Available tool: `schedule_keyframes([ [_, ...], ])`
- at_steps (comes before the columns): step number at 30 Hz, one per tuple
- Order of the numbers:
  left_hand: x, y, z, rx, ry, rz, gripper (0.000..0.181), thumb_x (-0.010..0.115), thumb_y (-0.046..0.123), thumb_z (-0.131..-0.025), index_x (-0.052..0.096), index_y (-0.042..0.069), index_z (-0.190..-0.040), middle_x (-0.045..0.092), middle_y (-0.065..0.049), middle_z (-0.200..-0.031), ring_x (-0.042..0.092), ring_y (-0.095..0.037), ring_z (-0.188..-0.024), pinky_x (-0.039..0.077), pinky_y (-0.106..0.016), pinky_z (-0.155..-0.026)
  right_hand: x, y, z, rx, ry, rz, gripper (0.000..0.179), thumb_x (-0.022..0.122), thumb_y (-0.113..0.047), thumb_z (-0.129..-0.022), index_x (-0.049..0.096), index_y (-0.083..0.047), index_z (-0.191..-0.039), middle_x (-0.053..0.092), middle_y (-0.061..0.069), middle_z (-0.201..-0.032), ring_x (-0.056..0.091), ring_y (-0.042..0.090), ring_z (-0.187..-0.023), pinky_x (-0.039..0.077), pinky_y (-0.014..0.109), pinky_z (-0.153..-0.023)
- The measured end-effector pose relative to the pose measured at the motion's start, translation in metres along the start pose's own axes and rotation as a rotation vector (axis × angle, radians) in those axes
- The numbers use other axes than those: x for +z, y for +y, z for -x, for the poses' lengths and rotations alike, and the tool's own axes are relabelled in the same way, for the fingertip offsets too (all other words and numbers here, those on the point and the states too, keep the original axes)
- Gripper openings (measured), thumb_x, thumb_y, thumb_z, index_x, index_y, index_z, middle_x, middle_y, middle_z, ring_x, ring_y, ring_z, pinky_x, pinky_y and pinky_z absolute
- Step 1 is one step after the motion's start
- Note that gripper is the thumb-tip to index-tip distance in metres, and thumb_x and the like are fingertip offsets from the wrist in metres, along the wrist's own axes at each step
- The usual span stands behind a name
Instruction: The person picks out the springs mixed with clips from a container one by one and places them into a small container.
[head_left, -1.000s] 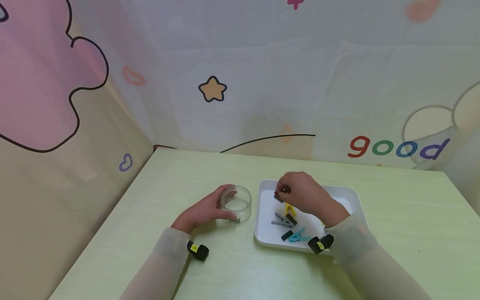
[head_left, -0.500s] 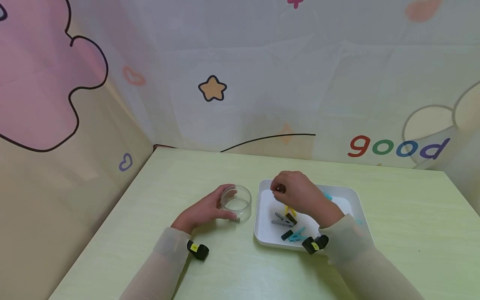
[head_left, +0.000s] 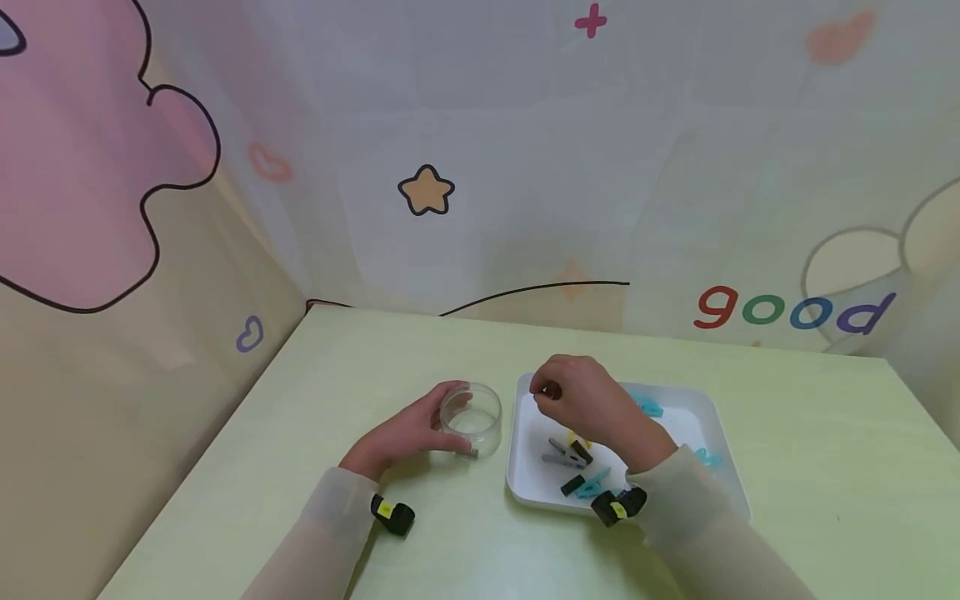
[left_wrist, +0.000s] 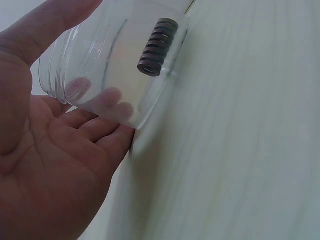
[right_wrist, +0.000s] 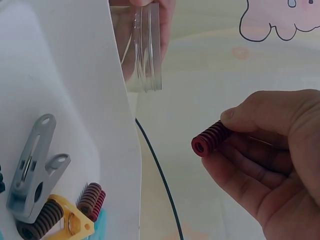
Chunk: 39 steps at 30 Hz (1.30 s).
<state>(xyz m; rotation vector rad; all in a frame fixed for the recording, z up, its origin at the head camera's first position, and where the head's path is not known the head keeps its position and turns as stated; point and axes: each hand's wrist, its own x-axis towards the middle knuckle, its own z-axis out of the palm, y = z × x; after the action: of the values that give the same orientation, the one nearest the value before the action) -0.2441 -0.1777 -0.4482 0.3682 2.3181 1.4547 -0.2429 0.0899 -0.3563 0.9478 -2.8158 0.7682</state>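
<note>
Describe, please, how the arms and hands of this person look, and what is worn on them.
The left sleeve and right sleeve are long, pale off-white and look slightly sheer. The left wrist camera and right wrist camera are black, each with a yellow label. The left hand and right hand wear no gloves.

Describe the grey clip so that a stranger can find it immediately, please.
On the table, the white tray stands right of the clear jar in the head view. Inside its left half, the grey clip lies next to a dark spring. Only this clip is grey; nearby are a yellow clip and a blue clip.
</note>
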Motion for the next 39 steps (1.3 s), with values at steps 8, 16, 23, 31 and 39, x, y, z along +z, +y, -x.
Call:
schedule_keyframes([
  [8,0.0,-0.001,0.001,0.011,-0.007,0.005,0.081,0.078,0.033,-0.069,0.029,0.038,-0.134,0.039,0.007,-0.142,0.032,-0.014,-0.133,0.024,-0.044,-0.112,0.004,-0.004,-0.003,-0.033,0.04,0.033,0.01,0.058,-0.012,-0.081,0.067,-0.017,-0.083,0.062,-0.008,-0.083,0.054,0.006,-0.07,0.047,0.02,-0.065],
  [16,-0.001,-0.003,0.001,0.014,-0.002,-0.022,0.08,0.078,0.035,-0.069,0.029,0.039,-0.132,0.04,0.007,-0.141,0.033,-0.014,-0.133,0.025,-0.044,-0.112,0.009,-0.008,-0.006,-0.055,0.073,0.025,0.01,0.058,-0.012,-0.081,0.067,-0.017,-0.083,0.063,-0.009,-0.084,0.054,0.003,-0.07,0.048,0.019,-0.066],
  [23,-0.002,0.006,0.004,-0.007,-0.022,-0.006,0.081,0.077,0.03,-0.072,0.027,0.035,-0.136,0.036,0.005,-0.144,0.03,-0.016,-0.135,0.023,-0.043,-0.112,0.012,-0.009,-0.008,-0.054,0.09,0.011,0.011,0.058,-0.012,-0.081,0.067,-0.017,-0.082,0.063,-0.009,-0.084,0.056,0.004,-0.071,0.049,0.019,-0.066],
  [31,-0.001,0.002,0.002,0.002,-0.023,0.002,0.081,0.077,0.029,-0.072,0.027,0.035,-0.135,0.035,0.005,-0.144,0.031,-0.016,-0.135,0.024,-0.043,-0.112,0.013,-0.013,-0.009,-0.041,0.088,-0.022,0.009,0.058,-0.014,-0.082,0.067,-0.018,-0.084,0.062,-0.008,-0.086,0.057,0.004,-0.073,0.05,0.019,-0.068],
  [39,0.0,0.0,0.0,0.02,-0.003,0.002,0.079,0.079,0.033,-0.068,0.031,0.041,-0.13,0.04,0.009,-0.138,0.036,-0.013,-0.13,0.027,-0.042,-0.11,0.014,-0.015,-0.009,-0.015,0.088,-0.047,0.008,0.06,-0.015,-0.083,0.067,-0.018,-0.085,0.063,-0.007,-0.088,0.058,0.004,-0.074,0.051,0.019,-0.068],
])
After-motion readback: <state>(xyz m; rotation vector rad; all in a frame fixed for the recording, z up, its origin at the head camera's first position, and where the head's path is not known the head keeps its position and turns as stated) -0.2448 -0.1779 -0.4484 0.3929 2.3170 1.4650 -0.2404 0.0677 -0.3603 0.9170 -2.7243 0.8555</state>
